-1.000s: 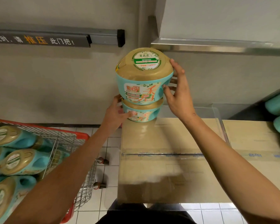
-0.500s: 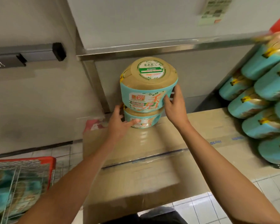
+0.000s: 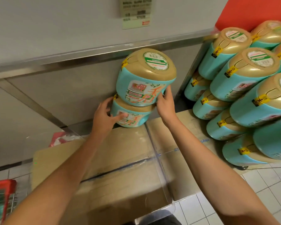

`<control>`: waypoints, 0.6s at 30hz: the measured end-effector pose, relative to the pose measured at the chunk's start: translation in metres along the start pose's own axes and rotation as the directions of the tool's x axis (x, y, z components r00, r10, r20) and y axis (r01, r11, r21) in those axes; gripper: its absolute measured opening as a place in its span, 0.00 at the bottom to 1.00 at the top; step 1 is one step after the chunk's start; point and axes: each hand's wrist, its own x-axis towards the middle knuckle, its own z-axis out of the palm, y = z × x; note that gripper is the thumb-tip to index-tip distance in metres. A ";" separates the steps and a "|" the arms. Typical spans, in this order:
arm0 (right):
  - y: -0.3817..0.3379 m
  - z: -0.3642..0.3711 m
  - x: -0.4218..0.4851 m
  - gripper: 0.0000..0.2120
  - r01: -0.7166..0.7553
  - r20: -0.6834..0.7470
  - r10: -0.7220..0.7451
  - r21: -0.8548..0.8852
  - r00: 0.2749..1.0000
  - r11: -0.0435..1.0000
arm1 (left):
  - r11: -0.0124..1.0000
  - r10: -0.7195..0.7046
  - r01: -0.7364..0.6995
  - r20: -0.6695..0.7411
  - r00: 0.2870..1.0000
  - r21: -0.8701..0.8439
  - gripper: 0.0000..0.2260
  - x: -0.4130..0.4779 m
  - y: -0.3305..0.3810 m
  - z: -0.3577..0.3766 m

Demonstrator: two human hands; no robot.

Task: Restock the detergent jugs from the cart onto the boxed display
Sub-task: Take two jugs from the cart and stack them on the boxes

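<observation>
2 mid-placing, 12 o'clock: round teal plastic upper jug (image 3: 141, 82) atop lower jug (image 3: 136, 118), brown cardboard box (image 3: 120, 159).
L hand (image 3: 104, 116): curled on lower.
R hand (image 3: 166, 103): grips upper.
Left: red cart (image 3: 3, 197), 8 o'clock.

Taped cardboard boxes (image 3: 120, 151) carry stacked teal detergent jugs (image 3: 225, 127).

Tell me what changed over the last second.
The upper jug and lower jug, stacked, slid right across the boxes toward the display stack. The right hand slipped lower on the upper jug. Unchanged: the left hand holds the lower jug, the right the upper.
</observation>
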 end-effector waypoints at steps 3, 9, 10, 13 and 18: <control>-0.005 0.010 0.002 0.15 0.044 0.084 -0.040 -0.041 0.996 0.998 | 0.997 -0.043 0.040 0.055 0.998 0.060 0.44 -0.001 -0.008 -0.008; -0.009 0.036 -0.019 0.12 0.196 0.158 -0.184 -0.061 0.970 0.979 | 0.986 -0.165 0.161 0.123 0.979 0.048 0.55 -0.013 -0.027 -0.013; -0.010 0.036 -0.020 0.12 0.186 0.161 -0.173 -0.068 0.972 0.980 | 0.986 -0.170 0.168 0.142 0.975 0.026 0.55 -0.014 -0.027 -0.011; -0.012 0.035 -0.025 0.13 0.147 0.159 -0.133 -0.081 0.978 0.986 | 0.977 -0.190 0.202 0.153 0.970 -0.066 0.59 -0.014 -0.026 -0.001; -0.021 0.039 -0.025 0.13 0.186 0.187 -0.170 -0.074 0.967 0.980 | 0.972 -0.194 0.201 0.067 0.979 -0.123 0.58 -0.021 -0.024 0.000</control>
